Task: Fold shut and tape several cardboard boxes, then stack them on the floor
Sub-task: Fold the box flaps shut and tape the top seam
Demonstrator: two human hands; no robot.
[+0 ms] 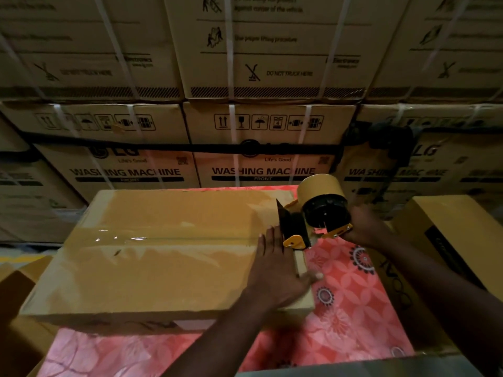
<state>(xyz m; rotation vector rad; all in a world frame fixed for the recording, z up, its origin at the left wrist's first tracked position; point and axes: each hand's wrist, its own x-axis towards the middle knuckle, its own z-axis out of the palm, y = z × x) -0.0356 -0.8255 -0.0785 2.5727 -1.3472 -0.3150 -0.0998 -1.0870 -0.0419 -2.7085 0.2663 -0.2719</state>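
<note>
One closed cardboard box [163, 254] lies on a pink patterned cloth [353, 308], a single strip of clear tape [163, 238] along its top seam. At the box's right end the left hand [275, 270] presses flat, fingers straight. Just right of it the right hand [364, 227] grips one yellow tape dispenser [313, 213] with one roll. Further right stands a second box [449, 227]. Behind are washing-machine cartons [266, 148] in two rows of three.

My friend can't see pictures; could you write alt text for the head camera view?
A person's left hand presses flat on the right end of a closed cardboard box while the right hand grips a yellow tape dispenser there; clear tape runs along the top seam. The box lies on a pink patterned cloth, washing machine cartons stacked behind.
</note>
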